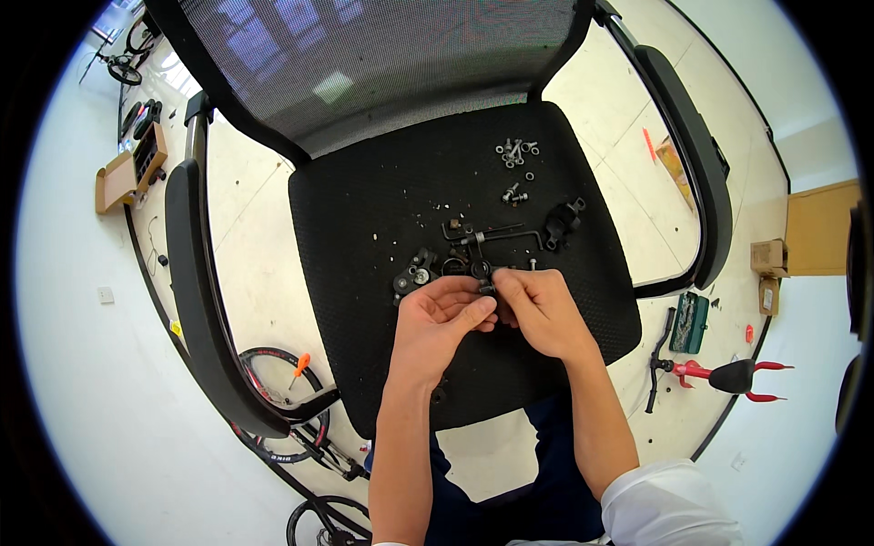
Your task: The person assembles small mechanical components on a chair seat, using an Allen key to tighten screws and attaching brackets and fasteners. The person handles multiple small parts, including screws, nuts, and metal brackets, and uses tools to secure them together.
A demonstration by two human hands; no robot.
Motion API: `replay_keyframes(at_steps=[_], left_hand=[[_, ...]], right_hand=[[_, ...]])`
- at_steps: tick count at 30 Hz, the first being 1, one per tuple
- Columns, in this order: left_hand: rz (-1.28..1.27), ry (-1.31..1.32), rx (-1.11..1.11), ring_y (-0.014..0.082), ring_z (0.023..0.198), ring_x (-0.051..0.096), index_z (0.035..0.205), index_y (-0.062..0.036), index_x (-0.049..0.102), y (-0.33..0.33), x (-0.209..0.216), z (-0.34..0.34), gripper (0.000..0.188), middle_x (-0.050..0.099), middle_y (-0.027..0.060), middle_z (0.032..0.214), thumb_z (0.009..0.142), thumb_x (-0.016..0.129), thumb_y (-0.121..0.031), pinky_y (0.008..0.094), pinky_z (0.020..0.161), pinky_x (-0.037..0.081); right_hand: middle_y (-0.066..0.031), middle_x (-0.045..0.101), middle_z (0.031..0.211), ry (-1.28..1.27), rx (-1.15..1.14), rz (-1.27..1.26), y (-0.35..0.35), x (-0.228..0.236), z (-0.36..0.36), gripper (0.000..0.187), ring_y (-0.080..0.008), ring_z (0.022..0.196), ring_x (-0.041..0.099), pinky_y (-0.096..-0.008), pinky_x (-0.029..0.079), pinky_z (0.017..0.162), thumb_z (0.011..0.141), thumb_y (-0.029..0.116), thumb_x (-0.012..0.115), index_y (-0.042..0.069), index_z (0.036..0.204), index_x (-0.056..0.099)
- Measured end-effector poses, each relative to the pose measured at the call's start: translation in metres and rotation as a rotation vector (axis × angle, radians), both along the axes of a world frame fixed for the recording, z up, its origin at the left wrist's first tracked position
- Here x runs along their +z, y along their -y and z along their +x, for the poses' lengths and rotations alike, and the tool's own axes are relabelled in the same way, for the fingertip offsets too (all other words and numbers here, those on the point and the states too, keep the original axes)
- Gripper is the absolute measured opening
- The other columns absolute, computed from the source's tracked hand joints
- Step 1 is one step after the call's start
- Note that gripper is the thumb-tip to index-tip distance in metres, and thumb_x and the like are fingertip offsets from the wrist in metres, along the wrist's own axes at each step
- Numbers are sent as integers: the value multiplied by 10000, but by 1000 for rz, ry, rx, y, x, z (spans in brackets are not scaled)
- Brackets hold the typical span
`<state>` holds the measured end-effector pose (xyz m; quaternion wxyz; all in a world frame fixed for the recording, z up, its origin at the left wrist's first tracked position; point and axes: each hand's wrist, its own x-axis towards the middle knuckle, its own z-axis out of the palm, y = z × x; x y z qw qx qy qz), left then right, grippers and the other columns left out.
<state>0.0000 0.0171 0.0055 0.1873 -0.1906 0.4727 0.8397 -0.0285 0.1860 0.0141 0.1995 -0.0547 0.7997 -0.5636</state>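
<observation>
My left hand and my right hand meet over the front half of a black chair seat. Between their fingertips is a small dark cylindrical part, mostly covered by the fingers. A black part with a ring lies right beyond the fingertips; whether it joins the held piece I cannot tell. L-shaped hex keys rest just past it. Left of them sits a black and silver mechanism, and to the right a black bracket-like part.
Bolts and nuts are piled toward the back of the seat, with more bolts nearer. Armrests flank both sides. On the floor are a bicycle wheel, an orange-handled screwdriver, a green toolbox and a red bike frame.
</observation>
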Motion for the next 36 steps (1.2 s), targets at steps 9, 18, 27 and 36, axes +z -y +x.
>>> replay_keyframes(at_steps=[9, 18, 27, 36], left_hand=[[-33, -10, -4, 189, 746, 679, 1061, 61, 612, -1, 0, 0, 267, 687, 130, 900, 824, 721, 4, 292, 682, 569], [-61, -4, -23, 185, 726, 677, 1037, 69, 620, -2, 1, 0, 258, 686, 127, 866, 815, 731, 0, 294, 673, 569], [-63, -13, 14, 181, 727, 678, 1035, 71, 622, -5, 3, -1, 273, 687, 127, 855, 803, 745, -2, 291, 666, 570], [-84, -15, 15, 176, 733, 677, 1028, 85, 621, -4, 3, -1, 249, 690, 135, 856, 813, 725, 15, 281, 676, 570]], right_hand=[[-103, 563, 664, 57, 31, 38, -1, 4, -1, 171, -166, 578, 540, -308, 424, 558, 944, 165, 554, -4, 925, 568], [-148, 555, 693, -97, 99, 32, 0, 4, -2, 196, -201, 595, 540, -326, 428, 583, 955, 176, 526, -14, 921, 557], [-140, 563, 698, -72, 30, -23, 0, 11, -1, 168, -240, 607, 561, -333, 434, 604, 941, 169, 531, 2, 962, 547], [-175, 598, 744, -108, 36, 88, 4, 14, -1, 196, -353, 677, 595, -387, 454, 626, 965, 194, 507, 5, 933, 549]])
